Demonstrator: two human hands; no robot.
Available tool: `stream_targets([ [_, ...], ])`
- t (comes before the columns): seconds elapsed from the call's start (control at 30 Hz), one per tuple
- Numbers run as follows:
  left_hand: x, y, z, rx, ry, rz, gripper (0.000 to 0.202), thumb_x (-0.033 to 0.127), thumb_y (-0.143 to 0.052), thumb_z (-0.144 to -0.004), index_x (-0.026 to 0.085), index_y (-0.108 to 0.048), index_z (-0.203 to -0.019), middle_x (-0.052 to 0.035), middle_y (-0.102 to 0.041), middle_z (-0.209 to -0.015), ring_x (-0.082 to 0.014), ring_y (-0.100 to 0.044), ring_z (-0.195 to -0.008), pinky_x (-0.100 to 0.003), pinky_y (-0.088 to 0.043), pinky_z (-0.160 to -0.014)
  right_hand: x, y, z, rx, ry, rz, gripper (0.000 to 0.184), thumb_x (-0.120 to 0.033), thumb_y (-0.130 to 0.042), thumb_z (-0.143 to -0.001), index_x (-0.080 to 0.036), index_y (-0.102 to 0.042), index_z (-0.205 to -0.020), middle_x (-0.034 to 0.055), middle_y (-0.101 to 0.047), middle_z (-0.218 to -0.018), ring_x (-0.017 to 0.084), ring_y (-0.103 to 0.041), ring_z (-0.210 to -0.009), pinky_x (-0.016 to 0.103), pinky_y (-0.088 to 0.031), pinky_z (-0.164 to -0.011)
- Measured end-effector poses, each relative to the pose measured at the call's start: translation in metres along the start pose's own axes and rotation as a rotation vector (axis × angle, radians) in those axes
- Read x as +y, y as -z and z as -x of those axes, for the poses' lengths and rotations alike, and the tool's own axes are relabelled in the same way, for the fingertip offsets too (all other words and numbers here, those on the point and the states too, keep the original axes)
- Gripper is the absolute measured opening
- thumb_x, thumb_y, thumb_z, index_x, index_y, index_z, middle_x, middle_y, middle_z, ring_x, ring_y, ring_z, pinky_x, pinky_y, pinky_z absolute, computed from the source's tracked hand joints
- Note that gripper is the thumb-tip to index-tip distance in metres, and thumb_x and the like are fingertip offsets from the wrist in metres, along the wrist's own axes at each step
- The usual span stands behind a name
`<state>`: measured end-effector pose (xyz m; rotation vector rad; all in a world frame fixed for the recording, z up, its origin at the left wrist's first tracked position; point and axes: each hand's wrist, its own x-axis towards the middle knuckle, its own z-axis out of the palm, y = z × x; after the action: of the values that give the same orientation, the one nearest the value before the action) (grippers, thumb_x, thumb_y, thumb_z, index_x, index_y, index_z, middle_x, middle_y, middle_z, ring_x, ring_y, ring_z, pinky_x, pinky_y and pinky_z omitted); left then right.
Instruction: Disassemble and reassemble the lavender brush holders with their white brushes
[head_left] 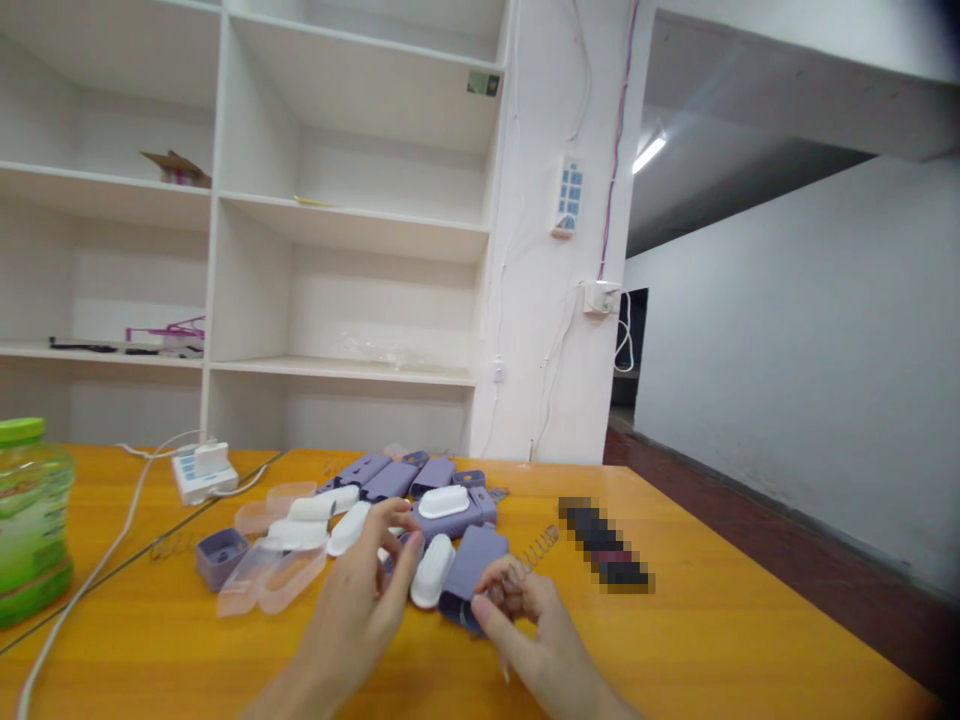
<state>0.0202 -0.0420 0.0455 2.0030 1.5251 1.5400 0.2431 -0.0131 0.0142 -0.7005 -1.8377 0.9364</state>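
Note:
My left hand [367,590] hovers over the wooden table [712,640], fingers curled and pinched near a small purple part; what it grips is too small to name. My right hand [525,620] is closed round a purple plastic shell [472,570], and a thin wire spring [525,560] lies at its fingertips. A white oval cap [433,570] rests between the two hands. Behind them lies a heap of purple shells [420,480], white caps [315,520] and clear pink covers [274,580].
A green-capped plastic jar [30,520] stands at the left edge. A white power strip [202,470] with its cable lies behind the heap. A dark blurred object [604,545] lies to the right. White shelves [337,220] rise behind the table.

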Motion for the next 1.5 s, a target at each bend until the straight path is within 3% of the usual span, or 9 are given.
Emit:
stream_targets([
  [0.1, -0.024, 0.018, -0.015, -0.112, 0.091, -0.450, 0.020, 0.025, -0.034, -0.102, 0.025, -0.049, -0.117, -0.0086, -0.067, -0.116, -0.0228, -0.068, -0.098, -0.034, -0.050, -0.085, 0.000, 0.001, 0.005, -0.120, 0.032, 0.153, 0.027, -0.045, -0.063, -0.093, -0.018, -0.064, -0.097, -0.0016, -0.058, -0.071, 0.012, -0.054, -0.063, 0.022, -0.043, -0.058],
  [0.2, -0.048, 0.025, -0.020, -0.210, 0.167, -0.577, 0.022, 0.016, -0.040, -0.096, 0.022, -0.055, -0.112, -0.0121, -0.070, -0.114, -0.0265, -0.068, -0.106, -0.035, -0.049, -0.087, 0.002, -0.003, 0.008, -0.278, 0.007, 0.266, 0.021, -0.035, -0.067, -0.087, -0.019, -0.066, -0.101, -0.0049, -0.055, -0.066, 0.009, -0.048, -0.054, 0.019, -0.035, -0.050],
  [0.5, -0.066, 0.028, -0.021, -0.281, 0.240, -0.658, 0.021, 0.019, -0.044, -0.096, 0.023, -0.060, -0.108, -0.0109, -0.074, -0.108, -0.0270, -0.069, -0.108, -0.033, -0.047, -0.090, 0.007, -0.001, 0.007, -0.398, 0.087, 0.456, 0.019, -0.041, -0.072, -0.085, -0.022, -0.068, -0.086, -0.0046, -0.058, -0.066, 0.009, -0.045, -0.052, 0.019, -0.029, -0.047],
  [0.9, -0.071, 0.031, -0.020, -0.269, 0.280, -0.668, 0.024, 0.010, -0.053, -0.083, 0.024, -0.062, -0.101, -0.0117, -0.074, -0.111, -0.0292, -0.065, -0.116, -0.035, -0.045, -0.093, 0.015, -0.004, 0.000, -0.383, 0.149, 0.492, 0.055, -0.058, -0.079, -0.075, -0.019, -0.046, -0.055, -0.0065, -0.045, -0.059, 0.008, -0.038, -0.054, 0.021, -0.024, -0.050],
  [1.07, -0.066, 0.032, -0.019, -0.241, 0.262, -0.618, 0.020, 0.009, -0.049, -0.084, 0.024, -0.063, -0.086, -0.0082, -0.076, -0.092, -0.0281, -0.071, -0.097, -0.033, -0.048, -0.084, 0.012, -0.005, 0.005, -0.367, 0.053, 0.420, 0.031, -0.046, -0.076, -0.081, -0.020, -0.065, -0.070, -0.0059, -0.054, -0.058, 0.009, -0.045, -0.051, 0.019, -0.031, -0.049],
  [1.13, -0.060, 0.032, -0.021, -0.214, 0.231, -0.595, 0.022, 0.011, -0.046, -0.088, 0.022, -0.064, -0.086, -0.0105, -0.075, -0.091, -0.0289, -0.071, -0.095, -0.036, -0.048, -0.084, 0.010, -0.006, 0.007, -0.334, 0.048, 0.370, 0.019, -0.039, -0.076, -0.080, -0.021, -0.074, -0.086, -0.0034, -0.065, -0.066, 0.012, -0.056, -0.058, 0.020, -0.041, -0.056],
  [1.27, -0.040, 0.030, -0.025, -0.165, 0.068, -0.494, 0.026, 0.021, -0.041, -0.097, 0.021, -0.067, -0.101, -0.0113, -0.071, -0.107, -0.0263, -0.066, -0.104, -0.035, -0.050, -0.091, 0.002, -0.009, 0.006, -0.177, 0.073, 0.260, 0.022, -0.029, -0.076, -0.078, -0.021, -0.076, -0.099, 0.0016, -0.073, -0.081, 0.016, -0.065, -0.072, 0.026, -0.050, -0.071],
  [1.4, -0.021, 0.014, -0.013, -0.200, -0.309, -0.248, 0.030, 0.020, -0.047, -0.098, 0.027, -0.076, -0.098, -0.0089, -0.068, -0.114, -0.0242, -0.062, -0.111, -0.033, -0.051, -0.094, -0.008, -0.007, -0.001, -0.006, -0.045, -0.099, 0.033, -0.048, -0.069, -0.088, -0.019, -0.067, -0.103, -0.0011, -0.065, -0.070, 0.010, -0.056, -0.049, 0.021, -0.044, -0.046],
  [1.5, -0.012, -0.005, 0.004, -0.303, -0.418, -0.208, 0.041, 0.011, -0.046, -0.097, 0.032, -0.081, -0.098, -0.0077, -0.059, -0.137, -0.0246, -0.062, -0.116, -0.033, -0.052, -0.096, -0.012, 0.000, -0.007, 0.050, -0.124, -0.288, 0.045, -0.063, -0.065, -0.088, -0.019, -0.059, -0.098, -0.0055, -0.059, -0.059, 0.008, -0.050, -0.037, 0.019, -0.040, -0.038],
])
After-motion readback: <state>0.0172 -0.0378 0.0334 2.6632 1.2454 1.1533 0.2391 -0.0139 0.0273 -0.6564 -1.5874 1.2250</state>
